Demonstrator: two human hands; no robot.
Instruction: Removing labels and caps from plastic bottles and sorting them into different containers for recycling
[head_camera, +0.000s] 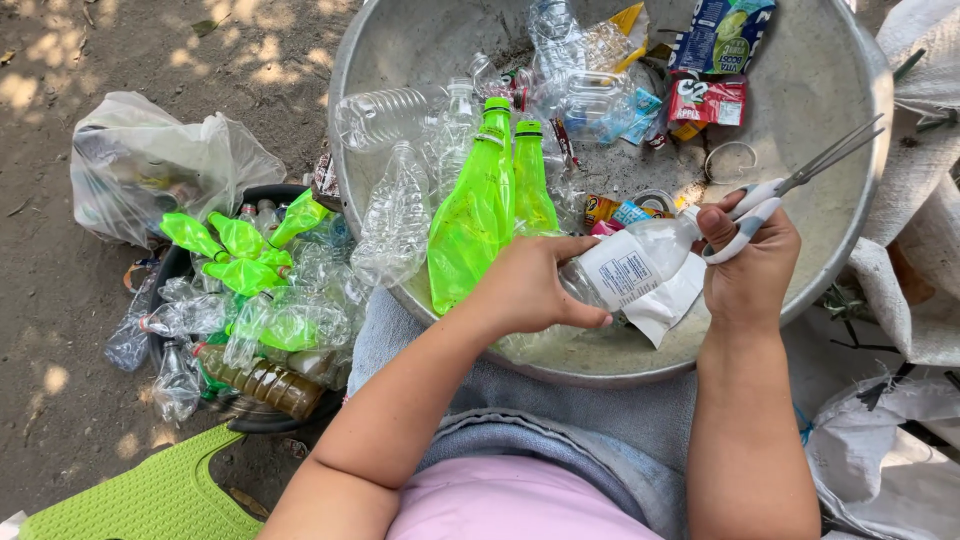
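Pink cloth (510, 500) covers the person's front at the bottom edge, with grey-blue fabric (560, 420) over the lap just beyond it. Both bare forearms rise from there toward a wide, dull metal basin (830, 80) resting against the lap. The left hand (525, 290) is turned palm-down, wrist bent, fingers (585, 318) curled around the base of a small clear plastic bottle (625, 265) that lies tilted over the basin's near rim, its neck pointing up and to the right. A white paper label hangs partly loose from the bottle's side. The right hand (750, 265) stands upright beside the bottle's neck, fingers closed through the white plastic handles of a pair of scissors (800, 180); the thin metal blades are parted and point up to the right.

Left of the lap, a green perforated plastic mat (150, 495) lies on the dirt ground (60, 380). Past it, a dark tub (250, 415) is heaped with crushed clear and bright green bottles (240, 265), one holding brownish liquid. Inside the basin stand tall translucent green bottles (485, 200), among ribbed clear ones and crinkled, colourful wrappers (705, 100). A cloudy plastic bag (150, 165) sits farther left, and white woven sacks (920, 160) line the right side.
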